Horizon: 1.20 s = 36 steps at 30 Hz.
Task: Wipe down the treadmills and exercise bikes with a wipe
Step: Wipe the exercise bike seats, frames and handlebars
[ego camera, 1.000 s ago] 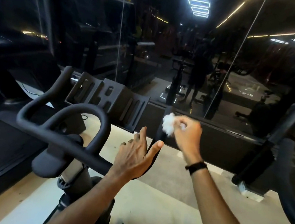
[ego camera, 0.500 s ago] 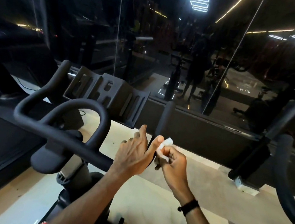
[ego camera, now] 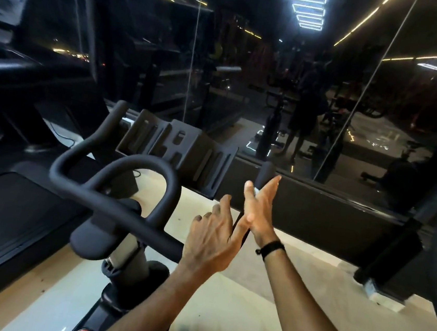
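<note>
1. The right hand (ego camera: 257, 210) is held up on edge with straight fingers and the thumb spread, its palm pressed against the right handlebar grip (ego camera: 264, 172) of the exercise bike.
2. A small white bit of the wipe (ego camera: 256, 190) shows between that palm and the grip; the rest of it is hidden behind the hand.
3. The left hand (ego camera: 212, 242) sits just below and to the left of the right hand, fingers loosely spread and relaxed, holding nothing that can be seen. Its thumb reaches up to the heel of the right hand.
4. A black band (ego camera: 270, 249) circles the right wrist.
5. The black handlebar (ego camera: 115, 202) runs out to the left of the left hand, with a looped bar and an upturned left grip.
6. Just beyond the loop, up and left of both hands, stands a slotted black holder (ego camera: 178, 150).
7. A treadmill (ego camera: 2, 209) lies far to the left of the hands.
8. A dark mirrored wall (ego camera: 327, 109) rises beyond the hands, and a pale floor (ego camera: 264, 306) lies beneath the forearms.
</note>
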Available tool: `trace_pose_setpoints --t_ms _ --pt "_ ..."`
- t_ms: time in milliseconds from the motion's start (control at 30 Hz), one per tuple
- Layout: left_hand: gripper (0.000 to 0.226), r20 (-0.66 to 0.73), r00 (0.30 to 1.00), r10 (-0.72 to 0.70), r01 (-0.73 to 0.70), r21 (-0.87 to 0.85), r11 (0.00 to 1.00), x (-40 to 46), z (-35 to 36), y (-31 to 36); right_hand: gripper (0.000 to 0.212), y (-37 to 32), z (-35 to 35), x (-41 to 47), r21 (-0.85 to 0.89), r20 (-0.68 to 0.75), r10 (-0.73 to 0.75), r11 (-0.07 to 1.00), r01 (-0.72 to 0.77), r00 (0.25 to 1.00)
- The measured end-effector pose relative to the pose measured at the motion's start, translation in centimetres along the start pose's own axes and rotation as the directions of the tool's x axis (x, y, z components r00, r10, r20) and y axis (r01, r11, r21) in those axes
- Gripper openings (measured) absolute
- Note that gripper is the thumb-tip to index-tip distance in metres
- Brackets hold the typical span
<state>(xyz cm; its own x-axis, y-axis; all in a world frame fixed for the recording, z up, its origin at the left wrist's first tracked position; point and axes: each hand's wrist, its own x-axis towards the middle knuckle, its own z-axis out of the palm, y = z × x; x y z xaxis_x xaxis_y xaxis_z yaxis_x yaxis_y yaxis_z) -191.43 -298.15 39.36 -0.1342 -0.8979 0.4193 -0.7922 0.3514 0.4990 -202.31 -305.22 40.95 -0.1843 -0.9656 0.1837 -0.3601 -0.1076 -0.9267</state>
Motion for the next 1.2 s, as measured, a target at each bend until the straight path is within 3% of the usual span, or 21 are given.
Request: trace_pose_setpoints --t_ms 100,167,267,467,633,733,800,900,1033,1200 --pt "0.107 -0.029 1.000 -0.008 0.008 -0.020 1.000 0.0 0.0 0.1 0.076 1.0 0.2 0.6 0.076 -0.092 0.011 0.997 -0.004 0.996" --pt "0.105 -0.023 0.999 -0.027 0.026 -0.033 0.999 0.0 -0.1 0.1 0.084 3.5 1.8 -2.0 0.117 -0.107 -0.063 0.990 0.076 0.992" --pt "0.098 -0.028 0.998 -0.053 0.050 -0.088 0.995 -0.1 -0.1 0.2 0.096 6.2 3.4 -5.3 0.157 -0.091 -0.022 0.987 0.036 0.996" --pt "0.109 -0.087 0.993 -0.078 0.067 -0.123 0.990 -0.3 -0.5 0.2 0.021 0.5 -0.2 5.7 0.414 -0.167 0.168 0.906 -0.086 0.972" --pt "0.103 -0.127 0.987 -0.093 0.081 -0.099 0.992 -0.4 -0.5 0.1 0.017 -0.6 -1.9 6.2 0.584 0.104 0.239 0.771 -0.254 0.965" --pt "0.092 -0.132 0.988 -0.077 0.066 -0.086 0.994 -0.2 -0.2 0.0 0.031 1.7 -1.5 2.9 0.668 0.333 0.254 0.616 -0.417 0.908" --pt "0.087 -0.132 0.988 -0.079 0.069 -0.080 0.994 -0.2 -0.1 -0.1 0.028 2.1 -1.1 1.6 0.684 0.399 0.266 0.551 -0.478 0.878" --pt "0.078 -0.133 0.988 -0.079 0.070 -0.076 0.995 -0.3 -0.1 0.0 0.015 0.8 -1.9 3.6 0.613 0.304 0.246 0.689 -0.386 0.921" --pt "0.067 -0.138 0.986 -0.097 0.085 -0.089 0.992 -0.4 -0.4 0.1 0.026 -1.2 -2.8 6.8 0.605 0.212 0.185 0.746 -0.277 0.960" --pt "0.069 -0.153 0.982 -0.111 0.100 -0.081 0.992 -0.2 -0.2 -0.1 0.023 1.8 -1.2 2.5 0.557 0.274 0.287 0.731 -0.395 0.918"
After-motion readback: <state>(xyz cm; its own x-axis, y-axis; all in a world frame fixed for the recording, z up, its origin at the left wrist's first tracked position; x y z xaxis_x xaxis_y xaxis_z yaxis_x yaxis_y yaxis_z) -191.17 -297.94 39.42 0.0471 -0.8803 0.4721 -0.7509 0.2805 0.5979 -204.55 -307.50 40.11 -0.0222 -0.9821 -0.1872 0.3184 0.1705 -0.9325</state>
